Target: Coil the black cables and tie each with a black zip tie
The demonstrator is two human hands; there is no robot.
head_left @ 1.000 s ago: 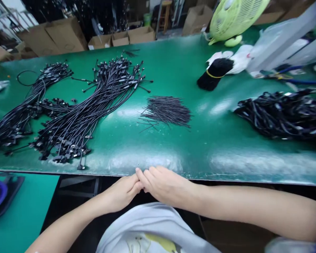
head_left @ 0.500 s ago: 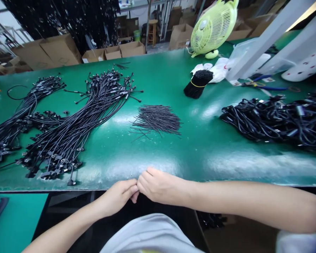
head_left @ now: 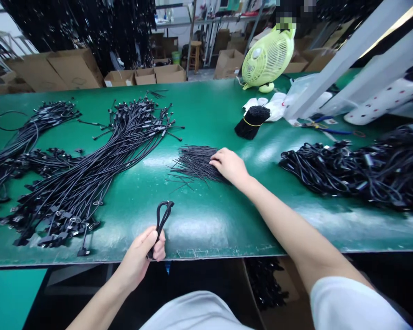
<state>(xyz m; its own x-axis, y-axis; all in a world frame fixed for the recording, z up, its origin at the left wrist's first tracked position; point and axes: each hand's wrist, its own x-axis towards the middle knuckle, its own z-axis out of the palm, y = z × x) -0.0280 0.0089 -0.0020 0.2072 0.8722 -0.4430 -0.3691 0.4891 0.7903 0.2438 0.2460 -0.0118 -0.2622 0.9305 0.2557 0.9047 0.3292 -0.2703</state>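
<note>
My left hand (head_left: 139, 256) is at the table's front edge, shut on a looped black cable (head_left: 162, 220) that stands up out of my fingers. My right hand (head_left: 229, 166) reaches across the green table (head_left: 206, 229) and rests flat against the right side of a pile of short thin black wires (head_left: 192, 164). Its fingertips lie on the pile, and nothing shows held in them.
Long black cable bundles with metal-tipped connectors (head_left: 89, 158) lie on the left, and a tangled black cable heap (head_left: 351, 172) lies on the right. Behind stand a banded black wire bunch (head_left: 251, 123), blue-handled pliers (head_left: 326, 130), a green fan (head_left: 268, 57) and cardboard boxes (head_left: 144, 75).
My hands were together at the table's front edge and have parted. The left hand now shows the black cable loop, and the right hand has moved forward onto the wire pile.
</note>
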